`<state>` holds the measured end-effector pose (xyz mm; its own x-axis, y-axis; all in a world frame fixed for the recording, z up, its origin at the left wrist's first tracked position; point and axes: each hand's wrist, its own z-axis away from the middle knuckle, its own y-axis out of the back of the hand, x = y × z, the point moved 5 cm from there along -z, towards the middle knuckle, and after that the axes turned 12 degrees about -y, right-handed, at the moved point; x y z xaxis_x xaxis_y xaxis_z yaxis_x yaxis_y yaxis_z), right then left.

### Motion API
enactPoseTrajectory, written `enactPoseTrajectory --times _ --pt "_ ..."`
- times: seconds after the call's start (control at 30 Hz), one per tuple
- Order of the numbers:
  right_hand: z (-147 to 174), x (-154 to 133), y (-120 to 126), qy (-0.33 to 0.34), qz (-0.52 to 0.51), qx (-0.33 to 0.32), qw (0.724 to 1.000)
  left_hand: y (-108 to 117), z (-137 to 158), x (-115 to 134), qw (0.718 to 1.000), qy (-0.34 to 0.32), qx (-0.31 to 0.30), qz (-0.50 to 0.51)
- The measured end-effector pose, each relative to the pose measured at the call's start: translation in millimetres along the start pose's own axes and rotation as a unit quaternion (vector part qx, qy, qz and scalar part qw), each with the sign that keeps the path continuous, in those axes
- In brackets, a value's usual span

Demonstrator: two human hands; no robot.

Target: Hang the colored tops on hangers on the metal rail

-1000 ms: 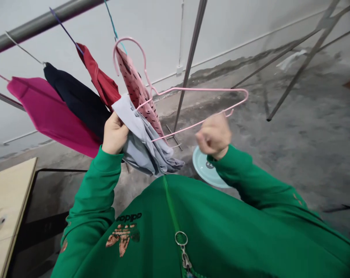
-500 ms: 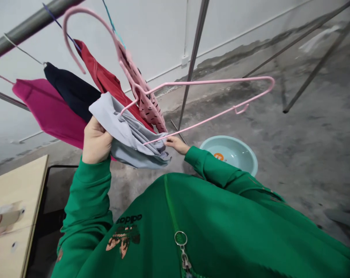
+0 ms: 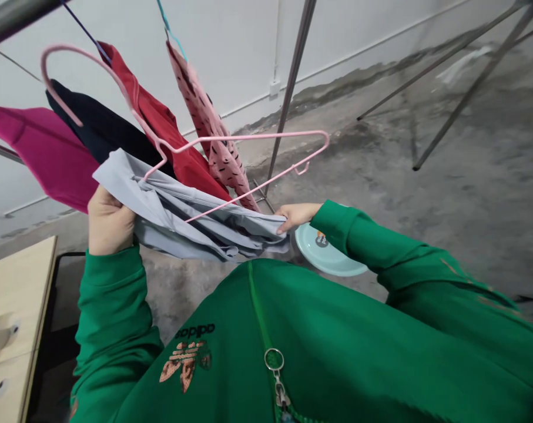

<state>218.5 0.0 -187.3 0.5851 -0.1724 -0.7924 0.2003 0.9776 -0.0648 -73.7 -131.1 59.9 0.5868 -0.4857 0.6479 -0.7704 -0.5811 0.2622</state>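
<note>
**Grey garment held by its edge between two hands, one end of a pink hanger inside it**

The grey garment point(image 3: 204, 232) is held up in front of the person's body, its edge drawn out from side to side. One end of the pink hanger point(image 3: 248, 137) disappears into the cloth; the other end, with its small notch, projects free, and the hook is off the rail. The left hand point(image 3: 111, 220) grips the garment's left end, thumb on the outside; whether it also steadies the hanger cannot be told. The right hand point(image 3: 299, 216) pinches the opposite edge between thumb and finger. One second ago this hand was clear of the cloth; half a second ago it was at the edge but closer in. The edge is now stretched wider, which, as a judgement, leaves more room about the hanger's free end.

Count, moving outward: one grey garment; one hanger in use; four hung garments, namely magenta point(image 3: 46, 155), dark point(image 3: 116, 135), red point(image 3: 154, 111) and patterned pink point(image 3: 208, 132); one rail point(image 3: 14, 14), upper left; one pale blue basin point(image 3: 332, 255) on the floor, partly behind the right sleeve; one table point(image 3: 19, 305), lower left.
</note>
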Motion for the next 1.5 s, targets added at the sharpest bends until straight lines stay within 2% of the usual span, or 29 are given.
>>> enactPoseTrajectory --times 0.07,0.13,0.2,0.27,0.43,0.6,0.8,0.9,1.0,1.1,1.17,1.2,1.3,1.33,1.43,1.47,1.5 --pt "17.5 1.9 15.1 -0.008 -0.013 0.040 0.999 2.6 2.9 -4.5 1.000 0.015 -0.016 -0.013" --pt "34.8 -2.6 33.0 0.042 -0.112 0.091 0.989 5.0 5.5 -6.9 0.999 0.025 -0.027 -0.032" --pt "51.6 -8.4 50.6 0.098 -0.220 0.150 0.959 6.9 7.5 -7.1 0.997 0.027 -0.035 -0.056" --pt "65.7 -15.2 63.6 0.137 -0.281 0.207 0.927 7.1 9.1 -6.4 0.995 0.026 -0.052 -0.085" --pt "89.2 -40.3 74.7 0.188 -0.292 0.317 0.883 3.2 13.5 -5.6 0.983 0.022 -0.103 -0.149" --pt "101.2 -60.0 81.0 0.219 -0.321 0.372 0.843 1.5 15.1 -0.2 0.966 0.001 -0.149 -0.210" --pt "96.4 -69.5 93.5 0.206 -0.327 0.448 0.806 -5.1 17.0 4.9 0.973 0.022 -0.177 -0.147" --pt "94.7 -71.2 94.4 0.204 -0.330 0.464 0.796 -10.1 17.9 3.1 0.955 0.016 -0.209 -0.209" --pt "96.7 -71.5 93.9 0.219 -0.315 0.462 0.799 -12.2 17.6 2.5 0.912 -0.016 -0.218 -0.347" --pt "97.5 -71.9 94.0 0.227 -0.295 0.455 0.809 -18.3 20.0 3.9 0.848 -0.041 -0.232 -0.475" --pt "97.5 -73.9 92.0 0.230 -0.290 0.446 0.815 -26.0 23.2 6.1 0.815 -0.062 -0.244 -0.522" --pt "98.4 -75.4 89.2 0.235 -0.291 0.440 0.816 -29.7 24.7 7.2 0.808 -0.071 -0.244 -0.532" --pt "106.0 -80.3 69.9 0.265 -0.282 0.395 0.833 -33.8 26.6 7.1 0.818 -0.070 -0.213 -0.529" --pt "108.5 -81.0 59.1 0.271 -0.264 0.360 0.853 -32.3 26.4 5.8 0.829 -0.061 -0.196 -0.520" --pt "107.2 -73.8 14.3 0.224 -0.108 0.180 0.952 -21.1 25.0 2.3 0.879 -0.042 -0.127 -0.458" --pt "104.3 -66.1 0.0 0.192 -0.031 0.126 0.973 -17.0 24.9 1.8 0.897 -0.046 -0.107 -0.426" --pt "100.5 -56.8 -10.0 0.160 0.042 0.098 0.981 -13.3 25.1 1.8 0.913 -0.055 -0.090 -0.394"
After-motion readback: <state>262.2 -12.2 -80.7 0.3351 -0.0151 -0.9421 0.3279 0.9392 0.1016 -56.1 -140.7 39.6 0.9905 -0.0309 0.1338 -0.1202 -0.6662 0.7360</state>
